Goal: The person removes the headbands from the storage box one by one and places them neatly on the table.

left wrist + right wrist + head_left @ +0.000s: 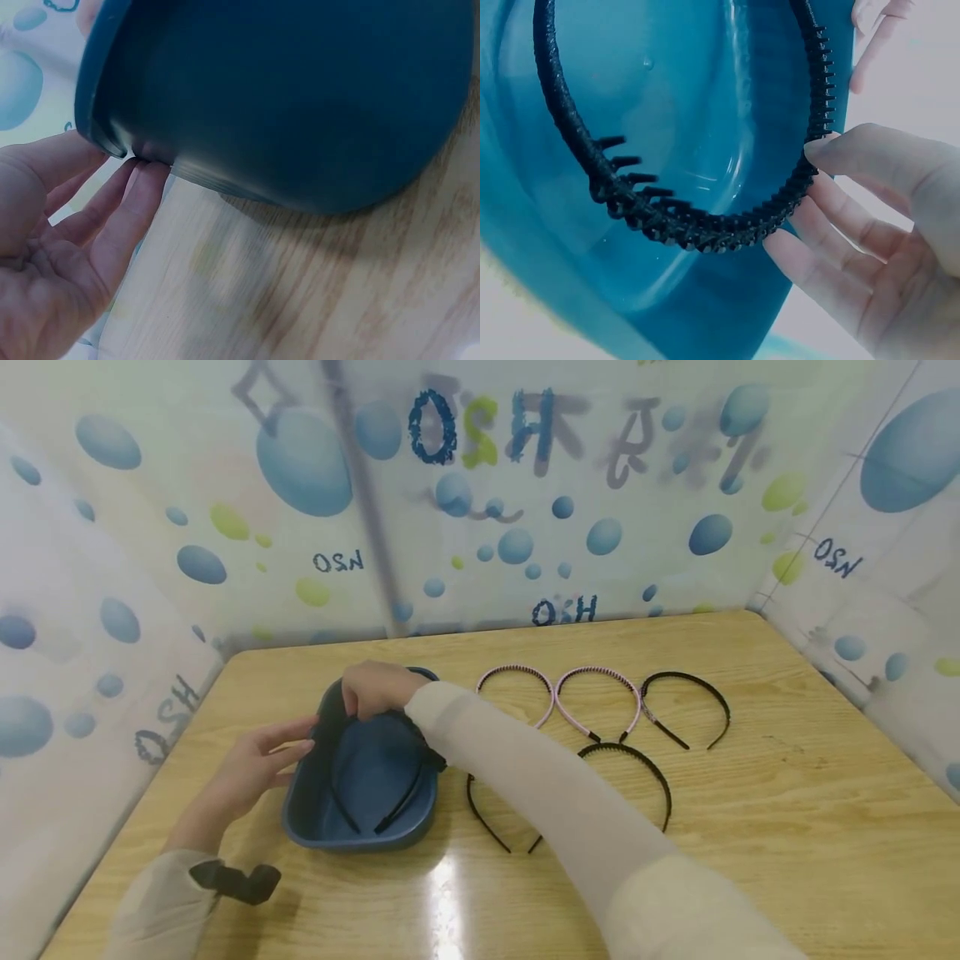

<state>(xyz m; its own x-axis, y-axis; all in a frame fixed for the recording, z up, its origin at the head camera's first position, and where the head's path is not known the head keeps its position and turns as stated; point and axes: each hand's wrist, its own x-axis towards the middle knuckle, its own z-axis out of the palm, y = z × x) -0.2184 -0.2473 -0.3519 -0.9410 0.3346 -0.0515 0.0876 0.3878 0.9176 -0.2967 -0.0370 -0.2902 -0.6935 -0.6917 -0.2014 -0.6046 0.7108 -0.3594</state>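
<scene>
A dark blue basin [352, 843] stands on the wooden table [750, 827], left of centre. My right hand [375, 689] reaches over its far rim and pinches the arch of a black toothed headband [401, 799], whose legs hang down inside the basin. In the right wrist view the thumb and fingers [840, 247] meet on the headband [682, 229] against the basin wall [555, 247]. My left hand [296, 743] lies flat beside the basin, and its straight fingertips [142, 187] touch the underside of the rim [97, 142].
Right of the basin, several headbands lie on the table: two pink ones [517, 693] [600, 697] and black ones [686, 706] [630, 768], one partly under my right sleeve [487, 818]. Bubble-printed curtain walls [525, 527] enclose the table on three sides.
</scene>
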